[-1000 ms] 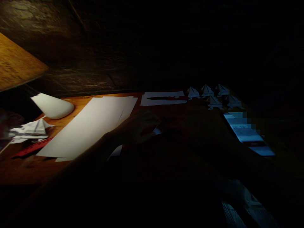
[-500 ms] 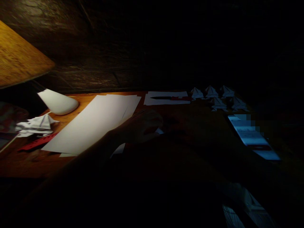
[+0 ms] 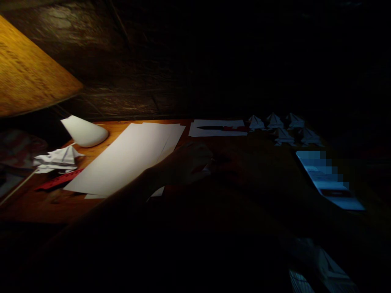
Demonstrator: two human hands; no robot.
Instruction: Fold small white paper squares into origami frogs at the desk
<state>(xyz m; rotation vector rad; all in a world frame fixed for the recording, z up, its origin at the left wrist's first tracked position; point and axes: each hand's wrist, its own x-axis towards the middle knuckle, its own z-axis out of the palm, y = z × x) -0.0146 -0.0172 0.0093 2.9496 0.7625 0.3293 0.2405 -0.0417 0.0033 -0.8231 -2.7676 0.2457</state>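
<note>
In deep shadow at the middle of the table, my left hand (image 3: 194, 162) is closed with its fingers curled round a small piece of white paper (image 3: 204, 171). Only a pale bit of that paper shows past the fingertips. My right hand (image 3: 229, 165) is close against it on the right, so dark that its fingers cannot be made out. Left of my hands lie large white sheets (image 3: 128, 156), partly under my left forearm. Beyond the hands, a knife (image 3: 212, 128) with a dark blade and red handle rests on smaller white sheets (image 3: 218, 134).
Several folded paper figures (image 3: 274, 121) stand at the back right, above a lit phone (image 3: 320, 177). At the left are a lamp's yellow shade (image 3: 33, 73), its white base (image 3: 87, 132), another folded paper figure (image 3: 58, 159) and a flat red object (image 3: 58, 180).
The view has shifted slightly, so most things sit a little further right. My hands stay together at the same place, and less of the small paper shows at the left fingertips.
</note>
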